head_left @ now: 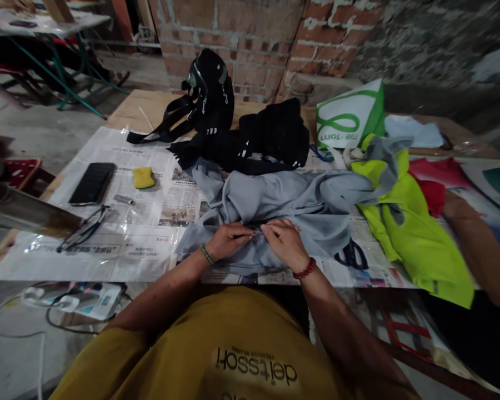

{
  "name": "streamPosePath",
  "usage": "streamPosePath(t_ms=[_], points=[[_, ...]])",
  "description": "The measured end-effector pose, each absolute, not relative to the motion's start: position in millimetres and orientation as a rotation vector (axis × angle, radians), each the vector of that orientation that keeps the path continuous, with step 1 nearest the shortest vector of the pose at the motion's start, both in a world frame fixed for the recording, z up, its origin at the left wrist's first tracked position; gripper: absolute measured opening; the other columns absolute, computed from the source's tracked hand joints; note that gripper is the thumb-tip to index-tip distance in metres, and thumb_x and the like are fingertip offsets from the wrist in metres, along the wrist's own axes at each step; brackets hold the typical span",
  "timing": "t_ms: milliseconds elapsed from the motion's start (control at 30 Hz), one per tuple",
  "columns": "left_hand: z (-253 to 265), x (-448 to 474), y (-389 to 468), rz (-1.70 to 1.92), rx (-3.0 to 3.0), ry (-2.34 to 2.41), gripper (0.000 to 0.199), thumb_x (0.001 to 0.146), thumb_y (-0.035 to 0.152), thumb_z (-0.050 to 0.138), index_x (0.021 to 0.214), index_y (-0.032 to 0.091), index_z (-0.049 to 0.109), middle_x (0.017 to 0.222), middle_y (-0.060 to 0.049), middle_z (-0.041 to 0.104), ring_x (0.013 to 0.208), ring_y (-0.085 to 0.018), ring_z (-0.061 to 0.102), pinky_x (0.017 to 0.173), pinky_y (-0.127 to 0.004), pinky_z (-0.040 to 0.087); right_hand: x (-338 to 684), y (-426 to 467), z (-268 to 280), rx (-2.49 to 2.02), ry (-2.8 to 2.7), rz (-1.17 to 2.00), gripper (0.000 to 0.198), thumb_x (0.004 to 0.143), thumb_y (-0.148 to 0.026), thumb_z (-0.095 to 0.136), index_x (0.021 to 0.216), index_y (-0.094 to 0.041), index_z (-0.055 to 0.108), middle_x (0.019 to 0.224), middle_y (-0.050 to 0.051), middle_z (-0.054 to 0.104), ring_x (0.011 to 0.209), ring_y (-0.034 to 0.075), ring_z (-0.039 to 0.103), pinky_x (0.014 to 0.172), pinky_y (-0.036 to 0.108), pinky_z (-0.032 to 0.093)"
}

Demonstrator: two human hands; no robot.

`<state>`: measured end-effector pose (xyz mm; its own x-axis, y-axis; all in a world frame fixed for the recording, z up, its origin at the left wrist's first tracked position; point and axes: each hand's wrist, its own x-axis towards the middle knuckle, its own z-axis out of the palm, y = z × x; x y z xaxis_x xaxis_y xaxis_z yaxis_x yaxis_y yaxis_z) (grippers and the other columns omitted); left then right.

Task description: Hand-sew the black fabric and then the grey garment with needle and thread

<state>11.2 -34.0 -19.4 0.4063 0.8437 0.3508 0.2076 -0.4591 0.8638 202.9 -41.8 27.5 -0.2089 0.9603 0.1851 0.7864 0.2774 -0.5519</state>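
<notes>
A light grey garment (pixel 258 194) lies rumpled on the newspaper-covered table in front of me. My left hand (pixel 229 241), with a green bead bracelet at its wrist, is closed and pinches the garment near its front edge. Close beside it, my right hand (pixel 286 243), wearing a reddish bracelet, is also closed on the cloth. The fingertips of both hands nearly meet over a small dark-and-light spot in the fabric, too small to make out. A pair of dark-handled scissors (pixel 352 255) lies right of the garment, its blades hidden.
Left on the newspaper (pixel 137 253) are a black phone (pixel 92 183), a yellow sponge (pixel 143 178), glasses (pixel 83 228) and a brown cylinder (pixel 29 208). Behind lie black clothing (pixel 270 133), a black bag (pixel 212 91) and a green-white bag (pixel 350 114). Another person's arm (pixel 479 250) is near a yellow-green garment (pixel 416 222).
</notes>
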Motion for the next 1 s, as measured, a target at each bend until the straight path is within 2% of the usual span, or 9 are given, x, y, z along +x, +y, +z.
streamPosePath(t_ms=[200,467,667,867,1000], points=[[-18.4,11.6,-34.1,1.015,1.934,0.914,0.022,0.085,0.030,0.056,0.088,0.016,0.073,0.076,-0.005,0.071,0.069,-0.012,0.062,0.067,-0.023,0.049,189.7,-41.4,22.2,-1.449,-1.897,0.790,0.012,0.079,-0.031,0.061,0.076,-0.023,0.071,0.081,0.002,0.070,0.085,0.019,0.061,0.082,0.033,0.043],[-17.1,13.4,-32.4,0.969,1.825,0.947,0.024,0.084,0.033,0.059,0.085,0.013,0.072,0.074,-0.004,0.069,0.065,-0.010,0.059,0.063,-0.021,0.046,185.9,-34.3,6.7,-1.412,-1.423,1.117,0.019,0.075,-0.038,0.055,0.074,-0.019,0.058,0.068,0.000,0.062,0.065,0.012,0.056,0.065,0.024,0.044],[-17.4,13.7,-35.4,0.892,1.789,0.873,0.028,0.082,0.037,0.060,0.079,0.012,0.071,0.072,-0.005,0.067,0.066,-0.011,0.058,0.064,-0.022,0.046,189.6,-21.1,4.9,-1.292,-1.089,1.251,0.024,0.071,-0.040,0.061,0.070,-0.018,0.052,0.057,-0.003,0.056,0.056,0.010,0.052,0.062,0.024,0.045],[-15.7,10.7,-30.7,0.832,1.563,0.935,0.026,0.076,0.037,0.066,0.079,0.012,0.071,0.072,-0.003,0.067,0.065,-0.010,0.057,0.063,-0.021,0.046,201.6,-8.9,26.1,-1.189,-0.958,1.457,0.032,0.071,-0.043,0.067,0.081,-0.021,0.047,0.077,-0.001,0.065,0.064,0.012,0.063,0.048,0.020,0.044],[-12.1,6.4,-28.3,0.782,1.426,0.955,0.024,0.073,0.035,0.068,0.081,0.013,0.071,0.073,-0.001,0.068,0.064,-0.010,0.056,0.062,-0.020,0.045,210.0,10.4,43.1,-1.080,-0.843,1.554,0.028,0.075,-0.036,0.069,0.084,-0.022,0.046,0.069,-0.004,0.064,0.067,0.014,0.067,0.048,0.021,0.051]])
